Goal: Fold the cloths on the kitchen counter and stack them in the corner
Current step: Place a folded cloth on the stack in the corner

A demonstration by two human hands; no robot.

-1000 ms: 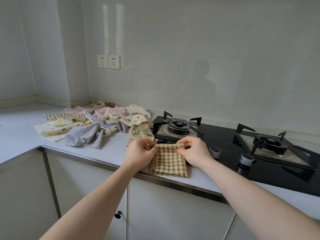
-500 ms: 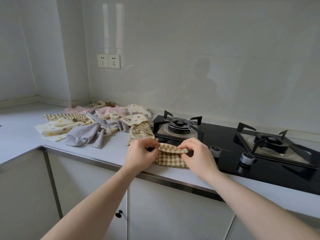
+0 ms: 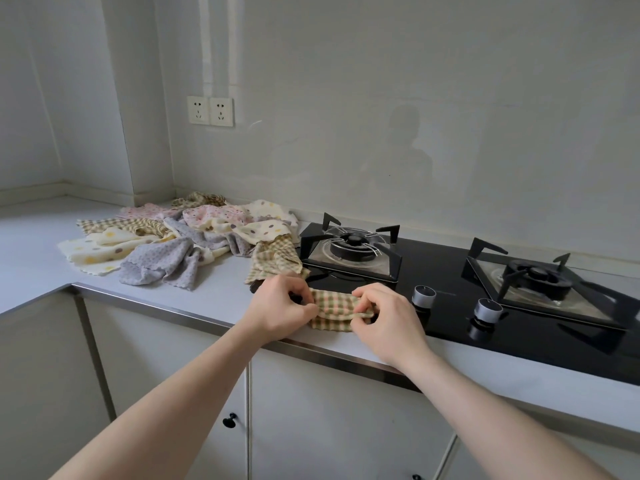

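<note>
A small green-and-pink checked cloth (image 3: 334,308) lies folded over on the white counter (image 3: 221,296) near its front edge, beside the hob. My left hand (image 3: 280,308) pinches its left end and my right hand (image 3: 384,317) pinches its right end, both holding the doubled edge low on the counter. A heap of several loose cloths (image 3: 180,237) lies further back left: spotted cream, grey dotted, pink and checked ones. One checked cloth (image 3: 275,259) trails from the heap toward my left hand.
A black glass gas hob (image 3: 450,289) with two burners (image 3: 351,242) and two knobs (image 3: 424,295) sits right of my hands. The counter turns a corner at far left (image 3: 31,216). Wall sockets (image 3: 210,110) hang above the heap. Cabinet doors are below.
The checked cloth hung open from my fingers a second ago. Both hands have brought its top edge down toward me, folding it in half onto the counter.
</note>
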